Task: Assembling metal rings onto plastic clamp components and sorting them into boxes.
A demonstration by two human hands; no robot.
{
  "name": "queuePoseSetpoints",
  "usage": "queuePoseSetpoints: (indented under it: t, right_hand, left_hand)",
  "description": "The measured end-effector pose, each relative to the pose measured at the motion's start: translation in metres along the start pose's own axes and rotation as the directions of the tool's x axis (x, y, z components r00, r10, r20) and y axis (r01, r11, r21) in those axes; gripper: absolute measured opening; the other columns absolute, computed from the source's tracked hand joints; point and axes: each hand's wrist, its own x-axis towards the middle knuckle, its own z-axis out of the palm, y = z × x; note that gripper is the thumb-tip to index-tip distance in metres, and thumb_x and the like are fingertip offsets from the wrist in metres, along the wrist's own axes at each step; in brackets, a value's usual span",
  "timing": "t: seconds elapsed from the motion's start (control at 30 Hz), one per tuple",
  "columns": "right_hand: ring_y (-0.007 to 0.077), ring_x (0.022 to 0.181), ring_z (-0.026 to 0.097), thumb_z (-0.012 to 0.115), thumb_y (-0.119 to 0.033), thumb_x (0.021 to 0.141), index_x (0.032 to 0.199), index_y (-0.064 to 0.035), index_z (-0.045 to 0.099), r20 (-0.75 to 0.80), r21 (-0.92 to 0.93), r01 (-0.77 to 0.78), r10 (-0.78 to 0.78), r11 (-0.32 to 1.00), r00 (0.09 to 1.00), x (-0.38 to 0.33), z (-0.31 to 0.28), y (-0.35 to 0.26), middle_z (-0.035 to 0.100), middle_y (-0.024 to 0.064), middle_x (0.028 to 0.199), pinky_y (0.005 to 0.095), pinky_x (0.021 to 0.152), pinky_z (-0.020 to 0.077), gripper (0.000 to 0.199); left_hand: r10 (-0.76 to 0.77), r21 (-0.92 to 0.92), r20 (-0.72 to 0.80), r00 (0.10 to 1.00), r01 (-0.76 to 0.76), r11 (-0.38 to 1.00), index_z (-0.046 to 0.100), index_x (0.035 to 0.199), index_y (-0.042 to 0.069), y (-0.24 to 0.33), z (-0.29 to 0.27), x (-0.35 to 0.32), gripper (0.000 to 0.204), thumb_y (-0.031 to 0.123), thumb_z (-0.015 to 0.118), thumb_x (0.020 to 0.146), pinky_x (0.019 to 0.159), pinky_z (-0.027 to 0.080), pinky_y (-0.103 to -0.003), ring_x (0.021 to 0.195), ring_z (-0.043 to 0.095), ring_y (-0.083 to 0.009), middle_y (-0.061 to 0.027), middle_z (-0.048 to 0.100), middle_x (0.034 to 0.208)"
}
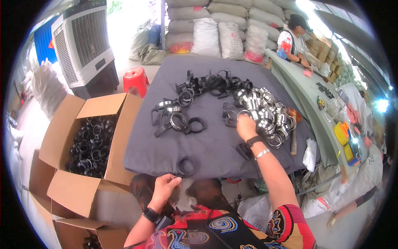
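Left hand (165, 187) pinches black ring clamp (187, 167) at the grey table (215, 145) near edge, right hand (246, 126) fingers close on a metal ring (243, 113) in the silver pile (271, 114); best lift one ring cleanly.

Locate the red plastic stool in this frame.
In the head view, the red stool stands on the floor upper left, between the large air cooler and the grey-covered table's far-left corner.
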Motion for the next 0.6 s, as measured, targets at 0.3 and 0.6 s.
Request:
queuePoseSetpoints:
  t: [0.3,0.6]
  right_hand:
    - [0.0315,0.074,0.057,0.052,-0.005,0.078,0.083,-0.0038,0.047,0.136,0.304,0.582,-0.639,0.754,0.757,-0.080,-0.065,-0.051,0.050,0.0126,0.079,0.0417,0.061,0.0472,0.007]
    - [0.0316,0.084,0.058,0.066,-0.022,0.077,0.096,0.0011,0.055,0.251,0.530,0.166,-0.341,0.832,0.906,-0.090,-0.076,-0.069,0.057,0.0139,0.091,0.0407,0.073,0.0484,0.032]
  left_hand:
    - [0.006,-0.172,-0.061,0.998,-0.017,0.985,0.060,0.074,0.003,-0.019,-0.010,0.006,0.017,0.012,0.061,0.088,0.065,0.041,-0.024,0.065,0.053,-0.0084,-0.0017,0.061,0.068]
    - [0.030,-0.140,-0.036,0.999,-0.034,0.990,0.061,0.074,0.003,-0.018,-0.012,0.007,0.017,0.014,0.062,0.087,0.061,0.038,-0.022,0.063,0.048,-0.0048,0.0007,0.060,0.068]
